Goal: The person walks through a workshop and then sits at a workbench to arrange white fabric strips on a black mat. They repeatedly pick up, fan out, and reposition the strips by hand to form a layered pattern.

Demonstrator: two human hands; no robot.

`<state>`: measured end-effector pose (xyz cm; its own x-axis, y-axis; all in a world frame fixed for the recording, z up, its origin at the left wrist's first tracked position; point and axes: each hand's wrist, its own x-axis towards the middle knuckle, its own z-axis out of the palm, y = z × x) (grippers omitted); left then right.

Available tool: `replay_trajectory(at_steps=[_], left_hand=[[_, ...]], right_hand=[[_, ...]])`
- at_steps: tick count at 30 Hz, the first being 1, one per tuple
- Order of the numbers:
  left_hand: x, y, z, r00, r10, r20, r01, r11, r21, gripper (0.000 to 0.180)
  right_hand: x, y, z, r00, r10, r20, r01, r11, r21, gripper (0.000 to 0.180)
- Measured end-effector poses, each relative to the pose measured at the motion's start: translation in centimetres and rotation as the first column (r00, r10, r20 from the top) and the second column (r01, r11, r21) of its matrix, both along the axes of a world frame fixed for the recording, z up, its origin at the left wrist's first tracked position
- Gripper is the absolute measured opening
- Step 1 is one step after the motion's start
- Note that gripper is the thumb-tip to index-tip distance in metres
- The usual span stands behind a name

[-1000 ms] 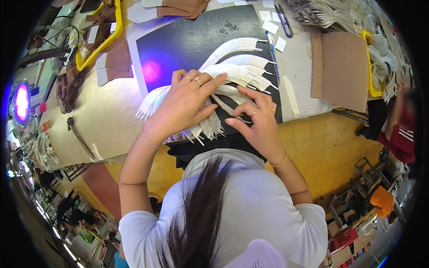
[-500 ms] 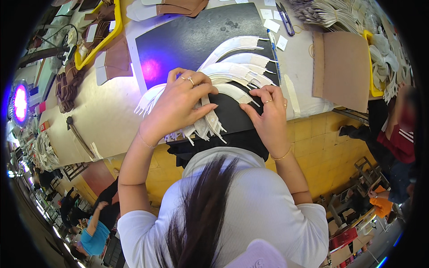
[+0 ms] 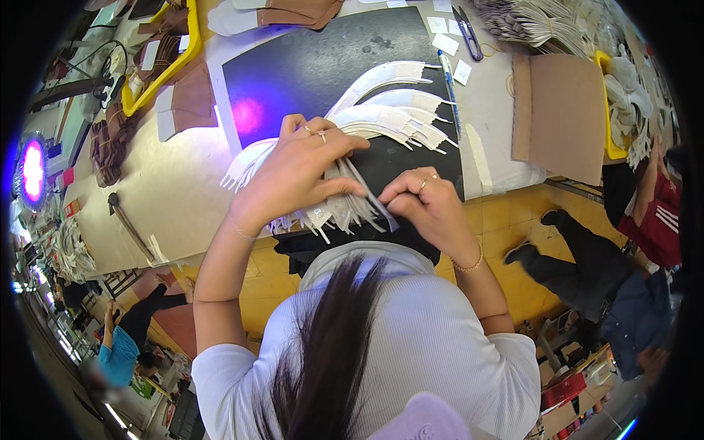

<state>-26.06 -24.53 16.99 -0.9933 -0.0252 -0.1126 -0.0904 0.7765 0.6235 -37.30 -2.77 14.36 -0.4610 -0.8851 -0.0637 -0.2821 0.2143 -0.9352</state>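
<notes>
The fanned stack of thin, curved white strips of stiff sheet material (image 3: 345,202) is lying on the near edge of the black rectangular cutting mat (image 3: 308,66), with its tabbed ends hanging out over the front of the pale table (image 3: 176,198). The left hand (image 3: 293,172) is lying flat across the stack, fingers spread and pressing down, so its grip is splayed rather than closed. The right hand (image 3: 425,202) is working at the stack's right end, its thumb and forefinger pressed together and pinching one narrow strip (image 3: 378,205) away from its neighbours. The likeliest trouble, as I judge it, is the fan slipping: the strips are looking smooth and loosely layered, and if the flat palm is easing off while the pinch is pulling, several pieces could be sliding out together or dropping off the table edge toward the yellow floor (image 3: 506,220). A sideways tug could also be creasing the thin strip or bending its small tabs. Further up the mat, a second spread of longer white curved pieces (image 3: 396,110) is lying just beside the hands, near enough to be getting mixed in or swept by a wrist. A blue pen (image 3: 447,88) and small white paper squares (image 3: 446,42) are resting by the mat's right border, and a brown cardboard sheet (image 3: 561,114) is lying well apart.
</notes>
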Motion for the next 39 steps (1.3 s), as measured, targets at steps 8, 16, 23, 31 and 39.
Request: replay_trajectory(at_steps=[8,16,23,31,39], left_hand=[[0.5,0.0,-0.2,1.0,0.022,0.002,-0.022,0.999,-0.041,0.026],[0.7,0.4,-1.0,0.989,0.138,-0.059,-0.142,0.987,-0.078,0.051],[0.2,0.2,-1.1,0.991,0.124,-0.053,-0.124,0.992,-0.006,0.059],[0.3,0.1,-0.6,0.996,0.069,-0.059,-0.068,0.998,0.012,0.042],[-0.1,0.8,-1.3,0.979,0.154,-0.134,-0.154,0.988,0.006,0.035]], right_hand=[[-2.2,-2.9,-3.1,0.732,-0.275,-0.624,0.358,0.934,0.008,0.034],[-1.8,-3.7,-3.8,0.747,-0.304,-0.591,0.374,0.927,-0.005,0.032],[-1.9,-3.7,-3.5,0.772,-0.281,-0.57,0.347,0.938,0.008,0.027],[-2.3,-1.9,-3.6,0.824,-0.3,-0.48,0.349,0.937,0.014,0.031],[-1.6,-2.4,-4.0,0.74,-0.316,-0.594,0.375,0.927,-0.025,0.037]])
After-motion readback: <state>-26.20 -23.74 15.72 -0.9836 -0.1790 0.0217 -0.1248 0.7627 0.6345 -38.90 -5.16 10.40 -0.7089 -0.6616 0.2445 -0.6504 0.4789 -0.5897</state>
